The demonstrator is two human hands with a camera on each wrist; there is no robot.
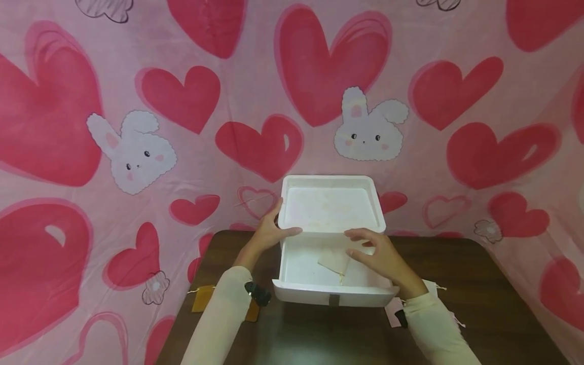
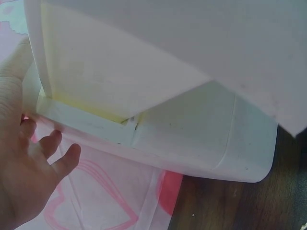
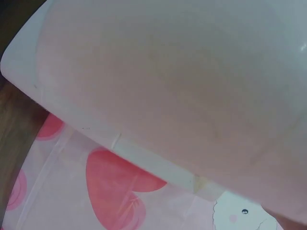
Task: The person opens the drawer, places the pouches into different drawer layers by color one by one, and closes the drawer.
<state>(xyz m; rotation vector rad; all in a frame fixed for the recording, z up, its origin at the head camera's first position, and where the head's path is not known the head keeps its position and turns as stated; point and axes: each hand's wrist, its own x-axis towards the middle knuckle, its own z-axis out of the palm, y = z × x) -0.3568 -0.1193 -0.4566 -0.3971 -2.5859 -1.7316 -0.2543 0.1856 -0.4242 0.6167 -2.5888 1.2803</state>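
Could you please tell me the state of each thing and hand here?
Box: top uncovered.
Drawer: pulled open.
Cream pouch: lying in the drawer.
Orange pouch: on the table, partly hidden.
Pink pouch: on the table, partly hidden.
White pouch: on the table, partly hidden.
Left hand: holding the box's corner.
Right hand: spread above the drawer.

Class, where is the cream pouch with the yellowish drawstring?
In the head view, the cream pouch lies inside the pulled-out white drawer, near its middle, left of the right hand.

the left hand (image 1: pixel 268 230) touches a white box (image 1: pixel 326 205), right hand (image 1: pixel 380 253) near the pale pouch (image 1: pixel 333 260) in its drawer (image 1: pixel 305 295).
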